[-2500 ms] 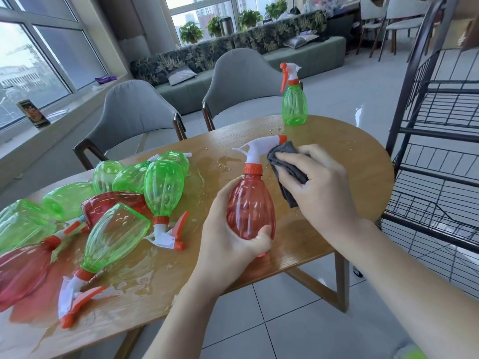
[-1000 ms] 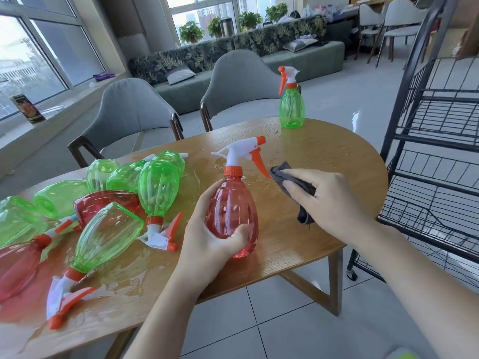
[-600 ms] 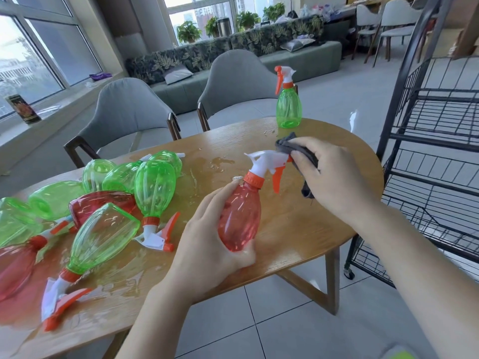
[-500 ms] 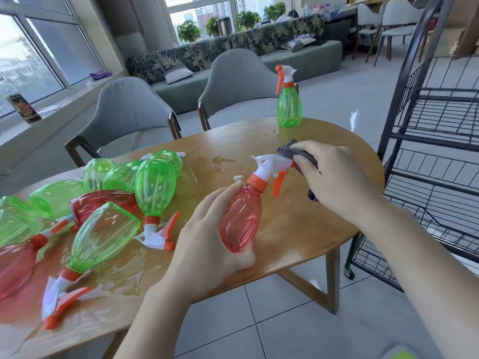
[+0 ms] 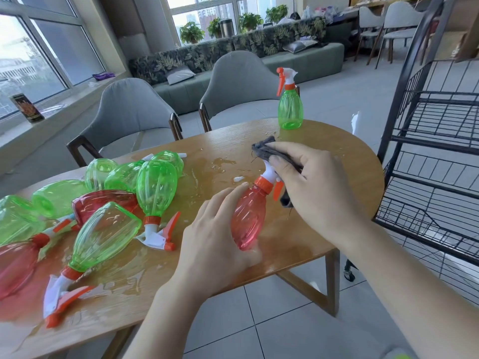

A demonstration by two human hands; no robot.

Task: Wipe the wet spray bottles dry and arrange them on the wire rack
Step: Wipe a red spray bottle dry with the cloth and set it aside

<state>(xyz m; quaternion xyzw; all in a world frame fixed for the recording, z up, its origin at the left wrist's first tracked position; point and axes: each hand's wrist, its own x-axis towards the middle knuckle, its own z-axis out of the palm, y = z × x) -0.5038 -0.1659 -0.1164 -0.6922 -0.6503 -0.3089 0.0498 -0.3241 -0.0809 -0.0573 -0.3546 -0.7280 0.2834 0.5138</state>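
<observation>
Right fingers (image 5: 278,161): curled around a dark grey cloth (image 5: 263,149), pinching it over the white trigger head of the red spray bottle (image 5: 248,216).
Left fingers (image 5: 228,196): wrapped round the belly of the same bottle; the left hand (image 5: 215,239) holds it tilted, nozzle pointing away toward the far edge of the desk (image 5: 324,239).
Right hand (image 5: 318,193): over the bottle's neck, above the right end of the desk.
What changed: a second ago the bottle stood upright in the left hand with the cloth off to its right; now it is tipped over and the cloth covers the spray head.
Meaning: by my reading the wiping has moved up to the nozzle and trigger, likely the last wet part before this bottle goes to the rack.
Bottle: translucent red ribbed plastic, teardrop body, orange collar and trigger; slick-looking, so a firm hold seems wise.
Cloth: soft, crumpled, frayed threads at its edge.
Waiting pile (image 5: 108,203): green and red bottles lying on the left half of the desk, in puddles.
Green bottle (image 5: 289,104): upright at the far edge.
Wire rack (image 5: 435,156): black, open-mesh shelves, just beside the desk's right end; no bottles visible on it.
</observation>
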